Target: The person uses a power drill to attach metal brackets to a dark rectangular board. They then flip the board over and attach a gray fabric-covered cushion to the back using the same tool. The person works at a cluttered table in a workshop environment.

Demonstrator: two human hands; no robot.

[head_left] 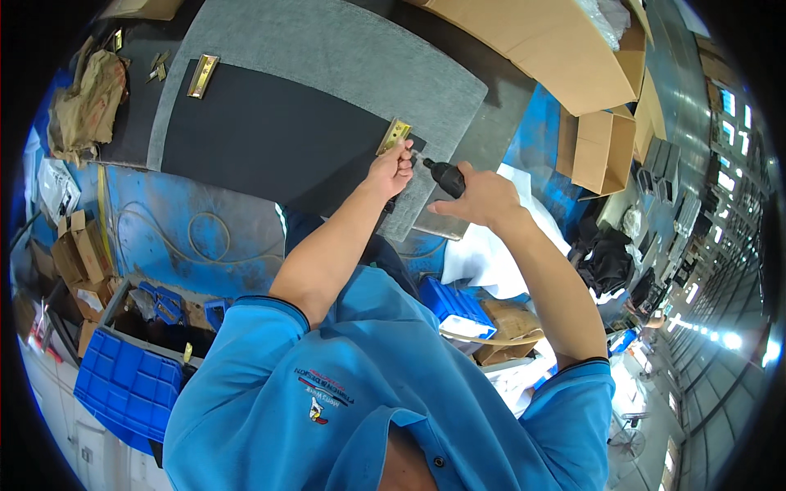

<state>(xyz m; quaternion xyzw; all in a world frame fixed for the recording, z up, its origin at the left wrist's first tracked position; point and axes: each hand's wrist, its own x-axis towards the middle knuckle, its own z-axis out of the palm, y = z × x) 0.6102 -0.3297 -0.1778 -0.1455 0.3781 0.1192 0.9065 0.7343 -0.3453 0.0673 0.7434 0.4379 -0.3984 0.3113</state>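
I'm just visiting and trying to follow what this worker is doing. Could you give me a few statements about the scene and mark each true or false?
1. The right hand grips a dark power screwdriver. True.
2. The left hand is at a brass-coloured hinge plate on the edge of the dark panel. True.
3. The screwdriver's tip points away from the left hand. False: it points toward the left hand and the hinge plate.
4. The second brass hinge plate lies at the panel's far corner, with no hand on it. True.
5. The bins near the person's left side are red. False: they are blue.
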